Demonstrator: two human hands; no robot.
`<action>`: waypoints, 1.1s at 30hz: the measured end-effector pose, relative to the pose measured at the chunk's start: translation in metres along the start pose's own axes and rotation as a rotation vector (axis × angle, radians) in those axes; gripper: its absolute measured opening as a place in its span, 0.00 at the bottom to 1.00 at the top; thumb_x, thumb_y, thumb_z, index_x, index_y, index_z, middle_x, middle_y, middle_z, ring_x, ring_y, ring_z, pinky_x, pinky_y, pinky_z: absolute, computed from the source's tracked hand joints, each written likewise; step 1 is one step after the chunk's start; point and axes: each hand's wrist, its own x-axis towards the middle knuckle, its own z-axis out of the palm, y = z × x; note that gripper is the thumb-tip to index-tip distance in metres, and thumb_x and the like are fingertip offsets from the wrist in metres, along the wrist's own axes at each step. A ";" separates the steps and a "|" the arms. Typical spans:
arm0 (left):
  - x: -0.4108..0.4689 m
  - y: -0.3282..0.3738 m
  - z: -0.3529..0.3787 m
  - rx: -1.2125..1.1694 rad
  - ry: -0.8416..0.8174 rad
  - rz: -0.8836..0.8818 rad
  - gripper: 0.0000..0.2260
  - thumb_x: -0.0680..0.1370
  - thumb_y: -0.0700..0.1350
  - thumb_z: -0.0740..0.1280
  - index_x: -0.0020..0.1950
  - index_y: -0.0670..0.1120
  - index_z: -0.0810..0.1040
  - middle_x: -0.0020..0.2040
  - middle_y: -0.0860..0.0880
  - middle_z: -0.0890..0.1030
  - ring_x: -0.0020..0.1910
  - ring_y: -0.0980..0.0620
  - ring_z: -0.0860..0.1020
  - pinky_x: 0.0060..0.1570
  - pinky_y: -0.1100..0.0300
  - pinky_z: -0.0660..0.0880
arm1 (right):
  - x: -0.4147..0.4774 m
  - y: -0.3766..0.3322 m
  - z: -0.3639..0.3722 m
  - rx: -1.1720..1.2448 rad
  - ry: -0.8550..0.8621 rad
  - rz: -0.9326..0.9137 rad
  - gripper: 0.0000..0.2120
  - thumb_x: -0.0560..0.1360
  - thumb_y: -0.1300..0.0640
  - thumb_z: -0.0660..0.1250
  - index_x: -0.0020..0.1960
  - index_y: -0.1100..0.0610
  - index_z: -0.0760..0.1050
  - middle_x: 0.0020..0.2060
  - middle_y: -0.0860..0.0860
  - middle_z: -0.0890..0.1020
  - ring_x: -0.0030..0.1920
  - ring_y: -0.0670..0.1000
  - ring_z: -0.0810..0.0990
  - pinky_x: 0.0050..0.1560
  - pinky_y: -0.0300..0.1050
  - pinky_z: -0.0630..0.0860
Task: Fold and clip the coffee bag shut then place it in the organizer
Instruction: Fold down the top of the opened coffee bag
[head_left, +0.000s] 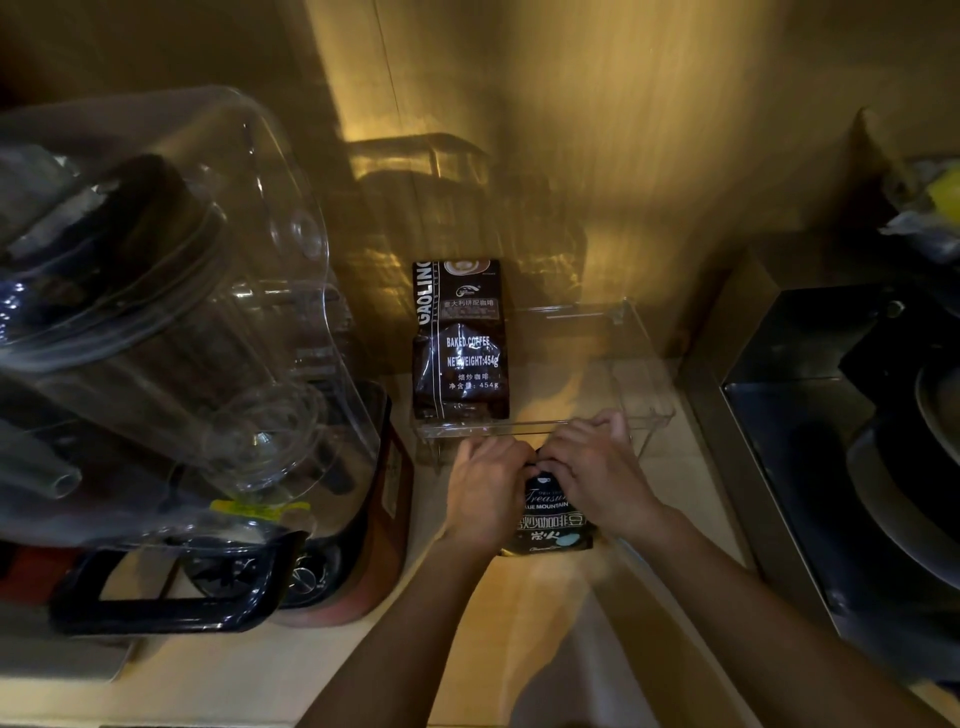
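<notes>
A dark coffee bag (550, 522) with white lettering stands on the counter just in front of a clear plastic organizer (639, 364). My left hand (485, 486) grips the bag's upper left and my right hand (597, 467) grips its upper right; both cover the bag's top, so its fold is hidden. No clip shows. A second brown coffee bag (460, 340) marked "BAKED COFFEE" stands upright in the organizer's left half. The organizer's right half holds nothing.
A blender with a large clear cover (171, 322) and dark base (208, 582) fills the left of the counter. A dark appliance (841, 395) and stacked dishes stand to the right. The wooden wall rises right behind the organizer.
</notes>
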 end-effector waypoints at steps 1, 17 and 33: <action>-0.001 -0.002 0.000 0.003 0.002 0.005 0.03 0.75 0.41 0.64 0.42 0.44 0.77 0.41 0.46 0.81 0.45 0.46 0.76 0.47 0.59 0.58 | 0.000 0.000 0.001 -0.043 -0.005 -0.013 0.04 0.67 0.62 0.70 0.36 0.56 0.77 0.33 0.49 0.81 0.39 0.52 0.78 0.50 0.46 0.56; -0.002 -0.012 -0.005 0.142 -0.053 0.056 0.05 0.72 0.47 0.68 0.43 0.47 0.75 0.42 0.49 0.81 0.46 0.49 0.76 0.49 0.57 0.57 | -0.015 0.014 0.008 -0.007 0.026 0.023 0.05 0.67 0.63 0.71 0.38 0.58 0.74 0.35 0.53 0.82 0.38 0.54 0.79 0.46 0.45 0.60; 0.000 -0.022 0.001 0.038 -0.073 -0.010 0.03 0.69 0.41 0.71 0.36 0.44 0.78 0.36 0.46 0.82 0.40 0.47 0.77 0.46 0.57 0.61 | -0.015 0.029 0.001 0.109 -0.032 0.076 0.02 0.67 0.63 0.70 0.40 0.60 0.80 0.36 0.55 0.84 0.41 0.54 0.79 0.44 0.41 0.57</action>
